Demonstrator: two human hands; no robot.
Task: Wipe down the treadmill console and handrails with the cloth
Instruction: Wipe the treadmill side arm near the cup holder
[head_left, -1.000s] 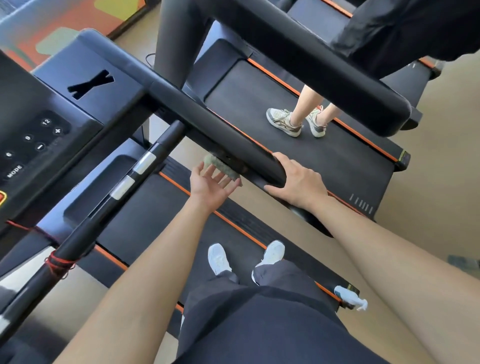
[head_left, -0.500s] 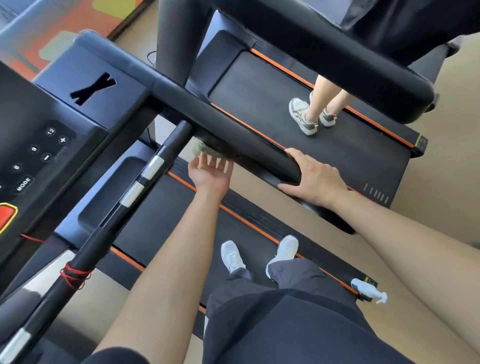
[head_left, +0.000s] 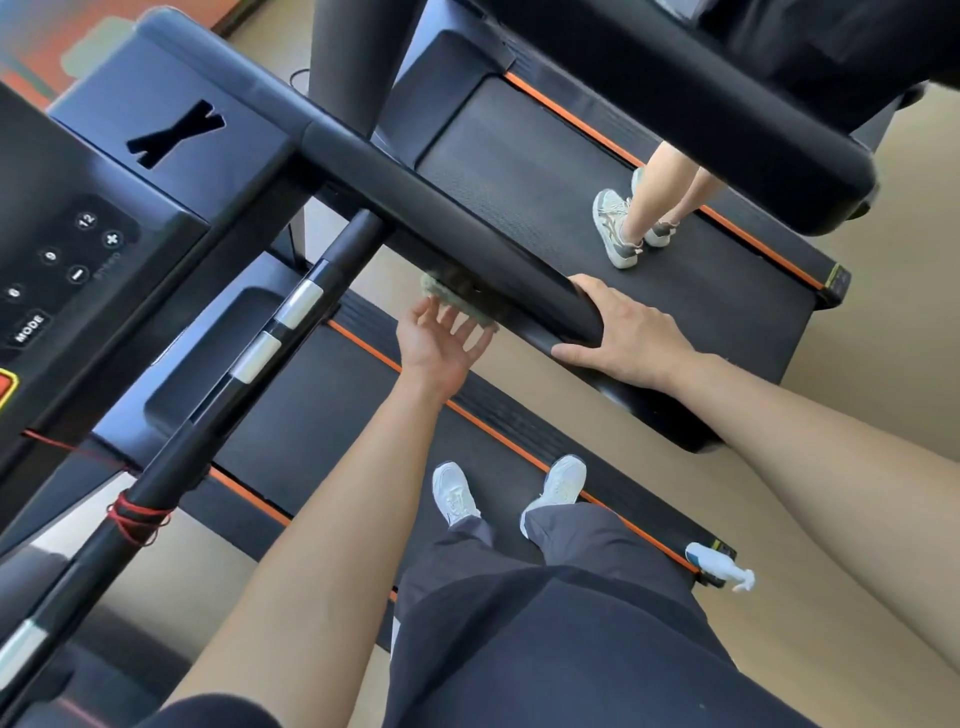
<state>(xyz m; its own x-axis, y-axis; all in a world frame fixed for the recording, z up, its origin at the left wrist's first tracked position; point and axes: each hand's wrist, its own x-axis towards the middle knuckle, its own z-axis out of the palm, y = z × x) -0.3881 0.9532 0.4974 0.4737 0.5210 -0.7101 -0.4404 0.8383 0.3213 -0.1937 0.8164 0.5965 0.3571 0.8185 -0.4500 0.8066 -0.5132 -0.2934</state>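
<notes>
Wiping the underside of the right rail (head_left: 467, 228): I read the left hand (head_left: 441, 348) and its cloth (head_left: 452, 299) as having travelled along the rail over the last second, first away from the right hand (head_left: 634, 332) toward the console (head_left: 78, 249), then partway back. The cloth now lies about midway between the rail's junction with the console frame and the right hand. I take this as one to-and-fro stroke, so the lower face of this rail appears to be under way rather than finished. Nothing here shows that the console face or the sensor bar (head_left: 291, 322) has been wiped. The left hand is turned palm up with its fingers (head_left: 480, 332) straight and spread. They press the grey-green cloth up against the rail from below rather than pinching it, and much of the cloth is hidden by the rail. The right hand has kept its place at the free end of the rail, fingers curved over the top and thumb along the near edge, gripping it as a brace. A spray bottle (head_left: 719, 566) lies at the rear corner of the belt, well apart from both hands. A second person stands on the neighbouring treadmill.
</notes>
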